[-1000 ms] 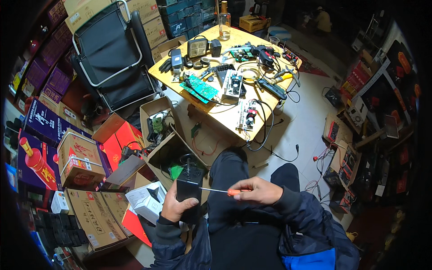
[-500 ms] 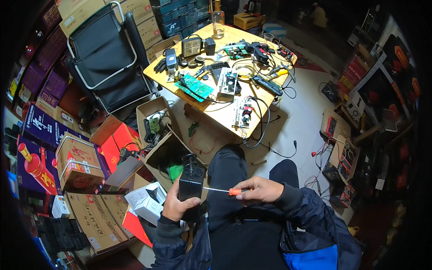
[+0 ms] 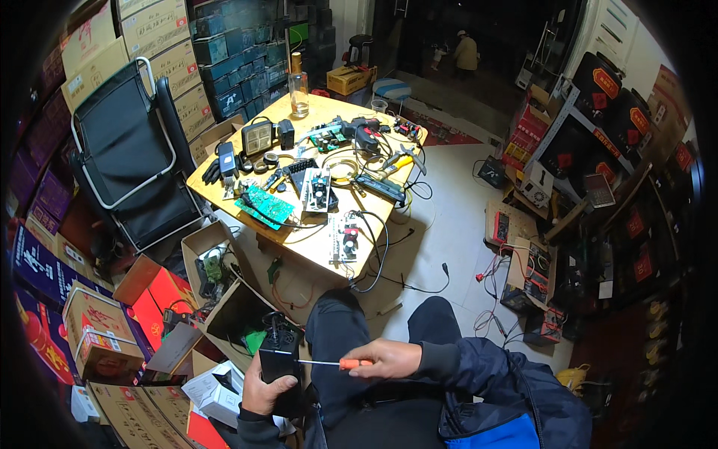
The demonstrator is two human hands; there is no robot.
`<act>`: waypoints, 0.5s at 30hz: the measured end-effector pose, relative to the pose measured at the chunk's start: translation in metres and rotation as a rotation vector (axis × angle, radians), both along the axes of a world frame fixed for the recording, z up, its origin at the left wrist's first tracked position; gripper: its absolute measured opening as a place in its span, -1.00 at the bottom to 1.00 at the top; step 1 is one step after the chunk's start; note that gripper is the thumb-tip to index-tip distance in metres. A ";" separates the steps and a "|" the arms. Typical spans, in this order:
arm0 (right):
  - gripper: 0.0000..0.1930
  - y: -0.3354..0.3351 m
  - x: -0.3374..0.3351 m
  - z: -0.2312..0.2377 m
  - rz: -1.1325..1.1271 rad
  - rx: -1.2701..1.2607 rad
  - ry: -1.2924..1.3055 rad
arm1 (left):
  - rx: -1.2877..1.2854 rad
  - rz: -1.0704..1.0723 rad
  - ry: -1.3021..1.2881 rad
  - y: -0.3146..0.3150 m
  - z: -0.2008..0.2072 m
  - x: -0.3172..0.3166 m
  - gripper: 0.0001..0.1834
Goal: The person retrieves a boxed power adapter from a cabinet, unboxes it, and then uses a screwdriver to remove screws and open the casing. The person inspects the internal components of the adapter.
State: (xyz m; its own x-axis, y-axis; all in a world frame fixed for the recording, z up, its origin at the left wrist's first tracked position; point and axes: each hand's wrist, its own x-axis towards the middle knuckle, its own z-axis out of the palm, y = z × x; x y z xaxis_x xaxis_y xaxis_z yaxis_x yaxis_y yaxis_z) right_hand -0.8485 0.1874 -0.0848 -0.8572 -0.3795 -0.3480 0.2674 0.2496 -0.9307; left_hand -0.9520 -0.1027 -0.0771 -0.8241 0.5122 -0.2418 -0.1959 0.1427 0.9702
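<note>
One screwdriver points left, crosswise, toward the black box.

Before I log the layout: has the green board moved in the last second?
No; the view shifted, but the green board still lies along the table's near left edge.

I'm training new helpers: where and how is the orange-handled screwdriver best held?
Likely by the orange handle, coming from the person's right: it is thicker than the slim metal shaft and lies at the right, while the shaft points left at the black boxy device.
</note>
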 end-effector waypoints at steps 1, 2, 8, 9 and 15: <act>-0.68 -0.004 0.003 0.001 -0.054 0.278 0.355 | 0.010 0.000 -0.029 0.001 0.000 -0.001 -0.09; -0.68 -0.008 0.006 0.001 -0.094 0.561 0.683 | 0.008 0.006 -0.065 0.001 0.001 -0.002 -0.10; -0.73 -0.004 0.000 0.001 -0.140 -0.062 0.074 | 0.049 0.031 -0.064 -0.001 0.010 0.003 -0.17; -0.76 -0.001 -0.002 0.001 -0.107 -0.307 -0.258 | 0.066 0.034 -0.051 -0.001 0.009 0.004 -0.17; -0.70 -0.007 0.006 0.004 -0.133 0.457 0.810 | 0.034 0.030 -0.091 -0.003 0.000 0.003 -0.16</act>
